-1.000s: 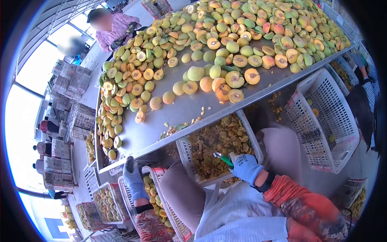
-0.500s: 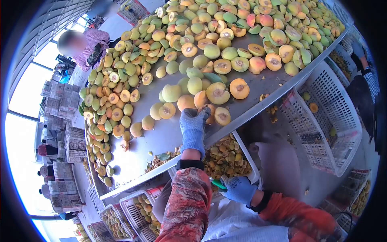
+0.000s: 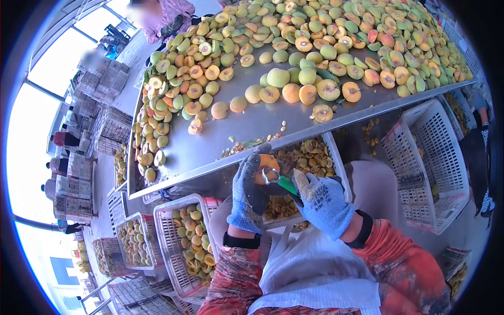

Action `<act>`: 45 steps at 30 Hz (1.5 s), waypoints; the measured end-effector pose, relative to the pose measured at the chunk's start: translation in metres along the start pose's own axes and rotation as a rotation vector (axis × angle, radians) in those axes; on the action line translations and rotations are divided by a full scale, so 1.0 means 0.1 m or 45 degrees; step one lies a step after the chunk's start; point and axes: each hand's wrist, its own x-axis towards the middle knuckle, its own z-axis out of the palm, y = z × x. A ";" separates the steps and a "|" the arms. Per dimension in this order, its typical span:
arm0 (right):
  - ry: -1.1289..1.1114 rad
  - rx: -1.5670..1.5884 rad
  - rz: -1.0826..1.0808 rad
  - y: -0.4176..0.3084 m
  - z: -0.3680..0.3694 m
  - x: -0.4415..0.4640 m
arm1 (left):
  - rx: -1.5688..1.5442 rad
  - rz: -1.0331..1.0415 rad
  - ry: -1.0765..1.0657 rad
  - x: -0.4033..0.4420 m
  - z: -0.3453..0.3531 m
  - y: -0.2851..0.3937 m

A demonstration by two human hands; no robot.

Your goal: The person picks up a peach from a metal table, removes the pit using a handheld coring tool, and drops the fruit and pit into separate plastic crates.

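My left hand (image 3: 248,191), in a blue knitted glove with a dark palm, is closed around an orange-fleshed peach half (image 3: 269,163) just in front of the table's edge. My right hand (image 3: 326,203), gloved the same way, grips a green-handled pitting tool (image 3: 286,184). The tool's curved metal loop touches the peach half or lies right at its cut face; which one, I cannot tell. Below both hands stands a white crate (image 3: 341,167) holding small brownish-yellow fruit pieces.
The metal table (image 3: 210,144) carries a large heap of halved peaches (image 3: 294,31). Crates of peach halves (image 3: 197,247) stand at lower left, and a white perforated crate (image 3: 433,163) at right. A person in a pink patterned top (image 3: 173,13) stands beyond the table's far left.
My left hand has come back from the tabletop with a peach half. My right hand has risen with the pitting tool to meet it. The view has shifted.
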 end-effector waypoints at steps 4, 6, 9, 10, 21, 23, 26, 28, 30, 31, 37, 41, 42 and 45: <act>0.013 -0.197 -0.032 -0.15 0.03 -0.03 | 0.078 0.101 0.122 -0.21 0.06 0.04; -0.041 -0.193 -0.017 -0.22 0.05 -0.07 | 0.125 0.245 0.085 -0.26 0.07 0.02; -0.084 -0.101 -0.004 -0.27 0.09 -0.13 | 0.386 0.468 0.216 -0.26 0.02 -0.09; -0.098 0.068 -0.011 -0.27 0.11 -0.14 | 0.382 0.467 0.213 -0.28 0.02 -0.10; -0.952 2.650 0.622 -0.17 -0.14 -0.09 | 0.637 0.476 -0.122 -0.24 0.08 0.06; -0.981 2.714 0.575 -0.13 -0.12 -0.07 | -0.192 -0.079 0.122 -0.27 -0.23 0.15; -0.782 2.307 0.581 0.15 0.06 -0.07 | 0.158 0.239 0.415 -0.36 -1.03 0.42; -0.331 0.192 0.187 0.46 0.55 -0.25 | 1.064 0.463 0.701 -0.45 -1.86 0.59; -0.426 0.140 0.290 0.59 0.61 -0.33 | 2.584 0.399 0.622 -0.57 -1.58 0.86; -0.536 0.081 0.384 0.65 0.64 -0.34 | 2.532 0.479 0.786 -0.43 -1.63 0.83; -0.388 0.250 0.360 0.79 0.66 -0.39 | 1.915 0.397 0.209 0.98 0.28 0.17; -0.282 0.277 0.346 0.97 0.79 -0.49 | 2.332 0.147 -0.035 1.61 1.25 -0.51; -0.193 0.241 0.292 1.00 0.86 -0.51 | 2.333 0.142 -0.055 1.72 1.22 -0.69; -0.170 0.232 0.276 1.01 0.90 -0.52 | 2.133 0.424 -0.338 1.86 1.11 -0.90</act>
